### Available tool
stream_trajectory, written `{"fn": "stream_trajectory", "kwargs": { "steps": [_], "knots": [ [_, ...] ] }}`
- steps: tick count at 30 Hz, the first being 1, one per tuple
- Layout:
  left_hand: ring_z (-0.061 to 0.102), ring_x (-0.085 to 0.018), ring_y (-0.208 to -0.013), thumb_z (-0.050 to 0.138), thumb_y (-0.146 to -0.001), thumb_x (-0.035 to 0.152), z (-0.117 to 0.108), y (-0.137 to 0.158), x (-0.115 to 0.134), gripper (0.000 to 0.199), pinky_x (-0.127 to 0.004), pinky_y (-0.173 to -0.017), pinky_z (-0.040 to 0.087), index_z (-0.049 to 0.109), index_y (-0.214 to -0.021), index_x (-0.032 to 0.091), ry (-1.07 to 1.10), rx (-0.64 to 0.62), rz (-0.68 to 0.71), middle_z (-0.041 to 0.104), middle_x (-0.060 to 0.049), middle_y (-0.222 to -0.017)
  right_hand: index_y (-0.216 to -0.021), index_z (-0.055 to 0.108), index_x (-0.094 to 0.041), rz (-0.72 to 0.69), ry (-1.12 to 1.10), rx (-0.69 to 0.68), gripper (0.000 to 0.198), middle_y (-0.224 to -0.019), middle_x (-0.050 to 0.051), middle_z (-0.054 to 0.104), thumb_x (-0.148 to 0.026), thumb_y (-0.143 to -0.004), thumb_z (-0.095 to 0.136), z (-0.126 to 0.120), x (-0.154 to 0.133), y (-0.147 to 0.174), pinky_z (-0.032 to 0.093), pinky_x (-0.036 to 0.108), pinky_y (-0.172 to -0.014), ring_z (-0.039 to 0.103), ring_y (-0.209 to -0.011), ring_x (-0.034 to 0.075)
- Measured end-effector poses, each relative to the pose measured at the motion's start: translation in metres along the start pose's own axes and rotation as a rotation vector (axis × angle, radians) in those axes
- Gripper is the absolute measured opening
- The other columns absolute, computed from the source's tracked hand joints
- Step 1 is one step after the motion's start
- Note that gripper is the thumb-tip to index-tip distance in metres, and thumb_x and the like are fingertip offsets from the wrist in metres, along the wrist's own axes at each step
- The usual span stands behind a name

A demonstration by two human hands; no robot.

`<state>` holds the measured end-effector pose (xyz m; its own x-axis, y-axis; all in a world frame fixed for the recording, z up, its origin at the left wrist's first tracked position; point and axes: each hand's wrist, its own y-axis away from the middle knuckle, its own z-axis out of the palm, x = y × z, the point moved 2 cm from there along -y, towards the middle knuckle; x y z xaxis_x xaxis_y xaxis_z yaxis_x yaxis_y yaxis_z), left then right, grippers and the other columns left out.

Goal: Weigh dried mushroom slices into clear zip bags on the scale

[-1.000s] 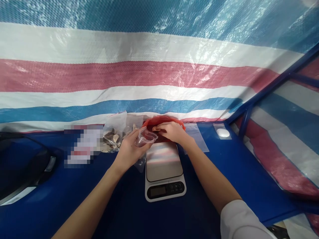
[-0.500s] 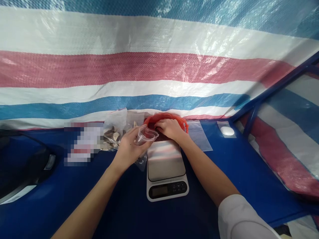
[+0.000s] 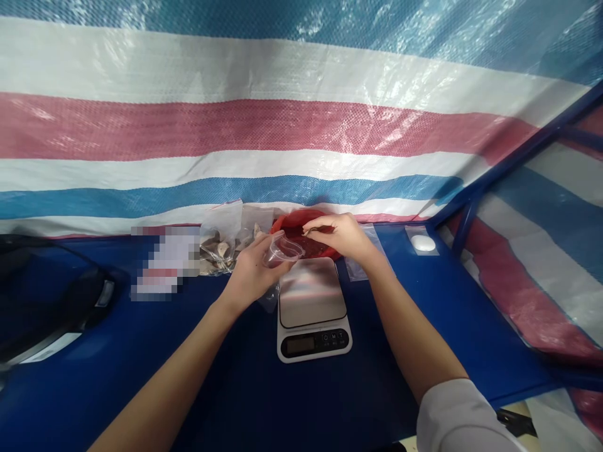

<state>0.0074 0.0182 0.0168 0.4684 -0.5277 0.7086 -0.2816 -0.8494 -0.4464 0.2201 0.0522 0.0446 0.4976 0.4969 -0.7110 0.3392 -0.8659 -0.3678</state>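
Observation:
A clear plastic cup (image 3: 284,250), tilted, is held in my left hand (image 3: 252,270) above the left rear corner of the kitchen scale (image 3: 311,292). My right hand (image 3: 343,235) is over the red basket (image 3: 294,220) behind the scale, its thumb and forefinger pinched on a small, thin, brownish piece (image 3: 308,231) whose kind I cannot make out. Dark material lies in the bottom of the basket, partly hidden by my hands. The scale's steel plate carries nothing, and its display looks dark.
Left of my left hand stand clear bags of dried pieces (image 3: 219,251), beside a blurred-out paper (image 3: 164,260). A flat clear bag (image 3: 365,267) lies right of the basket, and a white oval object (image 3: 423,243) farther right. A black bag (image 3: 51,295) sits at far left.
My right hand has risen out of the red basket and shifted right, now with a small piece between its fingertips. My left hand still holds the cup, slightly farther right.

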Motion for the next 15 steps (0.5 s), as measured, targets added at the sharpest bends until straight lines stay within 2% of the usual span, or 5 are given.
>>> {"fn": "stream_trajectory", "kwargs": {
  "steps": [5,9,12,15],
  "knots": [
    [0.067,-0.027,-0.109,0.075,-0.082,0.035,0.007,0.003,0.009,0.046,-0.042,-0.098,0.053,0.066,-0.123,0.017,-0.003,-0.042,0.054,0.070,-0.012,-0.119,-0.097,0.080,-0.022,-0.065,-0.072,-0.082,0.016,-0.094,0.000,0.079,-0.018,-0.086,0.069,-0.007,-0.033,0.011,0.054,0.027,-0.075,0.071,-0.076,0.014],
    [0.067,-0.024,-0.107,0.074,-0.082,0.029,0.009,0.004,0.018,0.033,-0.039,-0.097,0.053,0.069,-0.113,0.017,0.017,-0.074,0.086,0.070,-0.010,-0.116,-0.095,0.080,-0.025,-0.145,0.062,-0.165,0.022,-0.088,-0.003,0.078,-0.011,-0.085,0.065,0.003,-0.045,0.013,0.050,0.025,-0.072,0.067,-0.072,0.012],
    [0.067,-0.025,-0.108,0.075,-0.081,0.031,0.009,0.004,0.019,0.035,-0.039,-0.097,0.053,0.068,-0.113,0.017,0.036,-0.072,0.080,0.070,-0.010,-0.117,-0.088,0.079,-0.028,-0.166,0.190,-0.187,0.026,-0.085,-0.006,0.075,-0.008,-0.084,0.064,0.009,-0.048,0.013,0.046,0.024,-0.070,0.065,-0.073,0.012],
    [0.066,-0.026,-0.111,0.075,-0.080,0.032,0.010,0.005,0.017,0.040,-0.040,-0.099,0.053,0.067,-0.116,0.017,0.051,-0.072,0.074,0.069,-0.011,-0.119,-0.085,0.078,-0.027,-0.173,0.219,-0.221,0.026,-0.080,-0.006,0.073,-0.007,-0.084,0.062,0.013,-0.049,0.013,0.042,0.024,-0.064,0.062,-0.069,0.011]
  ]
}}
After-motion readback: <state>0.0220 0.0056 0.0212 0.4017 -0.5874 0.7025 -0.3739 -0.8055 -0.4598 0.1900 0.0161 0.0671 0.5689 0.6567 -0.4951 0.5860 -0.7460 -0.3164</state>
